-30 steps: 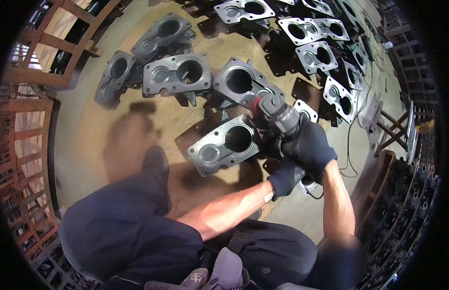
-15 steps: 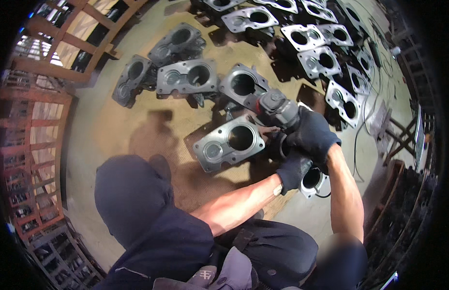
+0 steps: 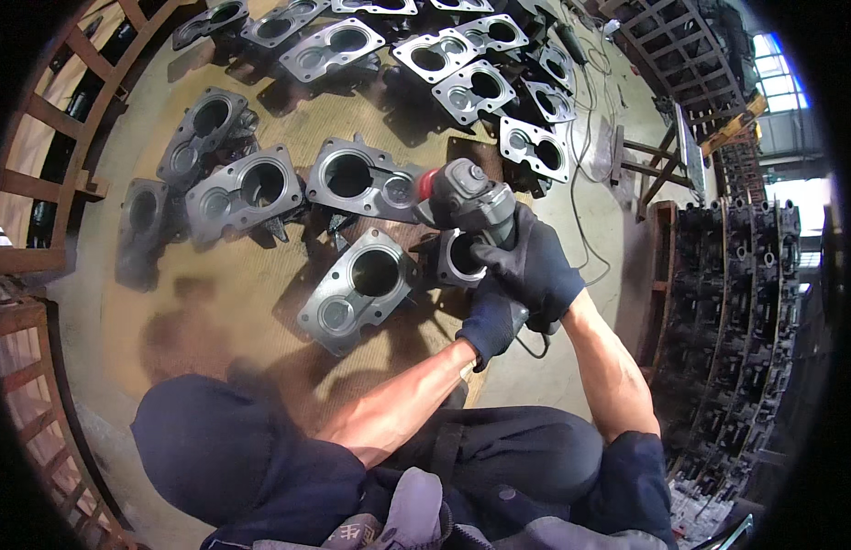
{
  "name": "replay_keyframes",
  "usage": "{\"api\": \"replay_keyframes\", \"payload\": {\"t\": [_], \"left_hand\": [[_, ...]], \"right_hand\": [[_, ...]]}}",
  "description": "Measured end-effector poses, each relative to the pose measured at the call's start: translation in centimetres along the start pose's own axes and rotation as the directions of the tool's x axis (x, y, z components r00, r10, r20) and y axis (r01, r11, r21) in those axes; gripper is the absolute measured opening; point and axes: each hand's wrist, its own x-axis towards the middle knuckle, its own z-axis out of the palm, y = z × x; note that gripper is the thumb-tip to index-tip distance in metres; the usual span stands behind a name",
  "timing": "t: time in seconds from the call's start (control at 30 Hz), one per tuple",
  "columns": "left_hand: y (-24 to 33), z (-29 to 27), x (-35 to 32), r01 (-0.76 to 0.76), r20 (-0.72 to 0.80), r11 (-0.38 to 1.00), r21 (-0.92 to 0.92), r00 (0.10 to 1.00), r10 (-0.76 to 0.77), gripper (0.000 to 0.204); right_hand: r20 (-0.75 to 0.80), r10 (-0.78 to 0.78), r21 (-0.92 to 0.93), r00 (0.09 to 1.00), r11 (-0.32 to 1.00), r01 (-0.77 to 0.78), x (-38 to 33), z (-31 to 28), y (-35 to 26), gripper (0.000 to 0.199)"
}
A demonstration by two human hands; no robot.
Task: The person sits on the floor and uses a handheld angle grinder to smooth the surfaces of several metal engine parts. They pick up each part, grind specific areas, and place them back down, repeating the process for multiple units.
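Both my gloved hands are closed around an angle grinder [image 3: 469,197] with a grey head and a red rim at its working end. My right hand [image 3: 540,268] grips its body. Lower down and nearer me, my left hand [image 3: 492,319] is wrapped round the rear part, its fingers partly hidden. The red working end overlaps the right end of a grey metal casting [image 3: 345,174] with a large round bore; whether it touches cannot be told. A second flanged casting [image 3: 357,291] lies closer to me, and another casting [image 3: 460,259] shows partly behind my hands.
Several more castings [image 3: 334,50] stand in rows across the tan floor covering [image 3: 260,316]. Cables [image 3: 586,183] trail along the right side. Wooden crates [image 3: 54,188] line the left, and a rack stacked with dark parts [image 3: 728,302] stands at the right.
The view has turned, so the castings and my hands appear farther left and the right-hand rack shows more. My hands still hold the grinder at the same casting's end.
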Motion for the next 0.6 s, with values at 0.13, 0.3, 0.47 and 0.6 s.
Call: {"api": "replay_keyframes", "payload": {"t": [0.13, 0.3, 0.47, 0.6], "left_hand": [[3.7, 0.0, -1.4, -0.094, -0.042, 0.995, -0.012, 0.995, 0.094, 0.042], [6.3, 0.2, -2.5, -0.326, -0.243, 0.865, 0.382, 0.867, 0.435, 0.039], [6.8, -0.7, -4.0, -0.192, -0.200, 0.969, 0.156, 0.954, 0.221, 0.045], [7.5, -0.7, -5.4, -0.222, -0.165, 0.953, 0.206, 0.952, 0.257, 0.045]], "right_hand": [[-0.140, -0.151, -0.118, 0.979, 0.984, 0.135, -0.2, 0.3, -0.9, 0.062], [-0.148, -0.062, -0.311, 0.987, 0.950, 0.013, 0.3, 0.4, -2.4, 0.063], [-0.118, -0.049, 0.021, 0.992, 0.998, 0.052, -1.3, 1.7, -3.2, 0.058], [-0.152, -0.117, 0.020, 0.981, 0.992, 0.122, -3.2, 1.4, -4.5, 0.052]]}}
